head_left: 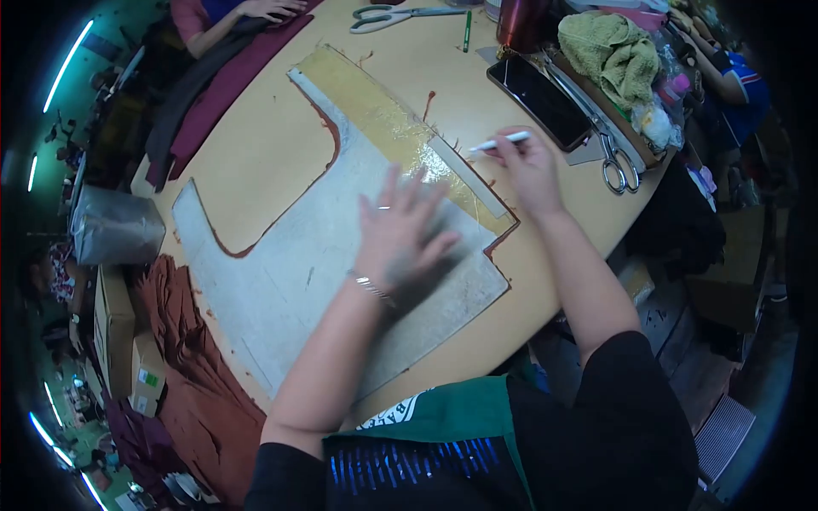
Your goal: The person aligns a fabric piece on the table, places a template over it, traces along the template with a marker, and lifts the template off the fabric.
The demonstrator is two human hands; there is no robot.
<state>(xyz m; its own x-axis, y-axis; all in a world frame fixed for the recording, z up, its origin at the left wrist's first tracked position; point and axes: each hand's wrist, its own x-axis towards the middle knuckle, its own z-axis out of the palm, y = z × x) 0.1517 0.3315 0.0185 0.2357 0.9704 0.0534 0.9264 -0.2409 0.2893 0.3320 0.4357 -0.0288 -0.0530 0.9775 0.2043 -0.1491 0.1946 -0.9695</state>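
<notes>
A large grey garment pattern template (281, 264) lies on the table, with a shiny yellowish strip (366, 98) along its upper right side. Reddish-brown fabric (242, 252) peeks out under its edges, frayed in places. My left hand (400, 226), slightly blurred, is spread over the template with its fingers apart; whether it presses down, I cannot tell. My right hand (535, 175) grips a slim white pen (503, 141) beside the template's right edge. The pen's tip points left, close to loose threads.
Right of the template lie a black phone (539, 100), metal scissors (620, 162) and a green towel (609, 55). More scissors (405, 15) and a green pencil (467, 31) are at the back. Brown cloth (196, 375) hangs at left. Another person's hand (271, 8) rests on dark fabric.
</notes>
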